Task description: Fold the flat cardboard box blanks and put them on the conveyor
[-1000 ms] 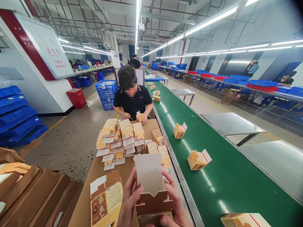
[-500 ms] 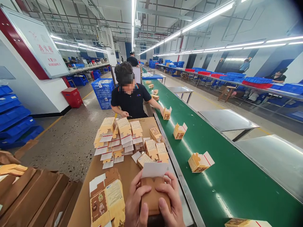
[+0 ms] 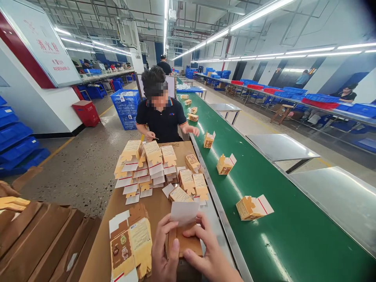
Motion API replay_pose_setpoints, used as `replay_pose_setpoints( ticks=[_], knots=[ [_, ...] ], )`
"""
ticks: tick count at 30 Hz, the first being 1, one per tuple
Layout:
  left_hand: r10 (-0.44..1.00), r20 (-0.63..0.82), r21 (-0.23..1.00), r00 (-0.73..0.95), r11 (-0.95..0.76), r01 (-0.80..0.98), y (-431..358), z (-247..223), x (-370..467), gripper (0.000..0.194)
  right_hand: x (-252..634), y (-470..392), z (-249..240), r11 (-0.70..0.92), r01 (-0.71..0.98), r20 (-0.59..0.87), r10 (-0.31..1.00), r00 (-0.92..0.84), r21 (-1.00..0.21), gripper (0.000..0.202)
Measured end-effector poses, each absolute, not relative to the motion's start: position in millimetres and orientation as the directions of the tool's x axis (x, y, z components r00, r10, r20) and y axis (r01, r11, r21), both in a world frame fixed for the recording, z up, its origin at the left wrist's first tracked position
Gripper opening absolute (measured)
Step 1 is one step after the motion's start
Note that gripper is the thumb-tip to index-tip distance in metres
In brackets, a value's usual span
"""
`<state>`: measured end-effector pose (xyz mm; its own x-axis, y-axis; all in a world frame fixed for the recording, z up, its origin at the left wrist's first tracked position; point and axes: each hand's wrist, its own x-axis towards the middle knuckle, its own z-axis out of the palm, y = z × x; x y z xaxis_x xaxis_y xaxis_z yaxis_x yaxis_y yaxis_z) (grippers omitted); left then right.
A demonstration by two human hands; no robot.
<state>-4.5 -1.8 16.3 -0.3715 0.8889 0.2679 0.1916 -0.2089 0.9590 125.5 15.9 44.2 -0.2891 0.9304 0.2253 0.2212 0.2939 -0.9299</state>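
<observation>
A small brown carton with a raised white flap is between my two hands, close in front of me over the table edge. My left hand grips its left side, fingers behind and thumb up front. With fingers and thumb on the brown face and right edge, my right hand holds the other side. Flat, unfolded carton blanks lie to the left of my left hand. Beyond the hands, one folded carton rests on the table, near a stacked pile of cartons with white flaps.
A green conveyor belt runs along the right, carrying several spaced cartons, the nearest an open-flapped carton. A co-worker sits across the table. Brown paper bundles stand at lower left; blue crates are behind.
My right hand has shifted its fingers on the carton, and the carton is tilted differently. The co-worker's hand has drawn back from a carton on the belt. The nearest carton has left view.
</observation>
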Motion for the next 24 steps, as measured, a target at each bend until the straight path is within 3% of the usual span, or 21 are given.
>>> replay_pose_setpoints(
  ticks=[2, 5, 8, 16, 19, 21, 24],
  knots=[
    [0.885, 0.289, 0.951, -0.365, -0.223, 0.213, -1, 15, -8, 0.021, 128, 19, 46, 0.302, 0.217, 0.217, 0.914, -0.343, -0.928, 0.038],
    [0.861, 0.430, 0.880, -0.271, -0.332, 0.340, 2, 16, -18, 0.018, 130, 24, 47, 0.394, 0.149, 0.325, 0.879, -0.347, -0.907, 0.056],
    [0.807, 0.583, 0.752, -0.094, -0.493, 0.438, 7, 20, -26, 0.015, 131, 28, 47, 0.429, 0.124, 0.378, 0.877, -0.297, -0.895, 0.051],
    [0.814, 0.579, 0.726, -0.051, -0.487, 0.485, 6, 12, -31, 0.011, 139, 37, 49, 0.274, 0.160, 0.174, 0.870, -0.461, -0.948, 0.055],
    [0.845, 0.496, 0.837, -0.199, -0.405, 0.367, 5, 13, -26, 0.017, 138, 30, 36, 0.244, 0.068, 0.191, 0.878, -0.440, -0.967, 0.089],
    [0.863, 0.322, 0.946, -0.389, -0.277, 0.170, 10, 17, -21, 0.023, 134, 23, 20, 0.141, -0.024, 0.137, 0.881, -0.452, -0.990, 0.110],
    [0.898, 0.014, 0.998, -0.440, -0.042, -0.055, 24, 15, -24, 0.034, 130, 18, -10, -0.081, -0.142, -0.007, 0.890, -0.456, -0.987, 0.112]
  ],
)
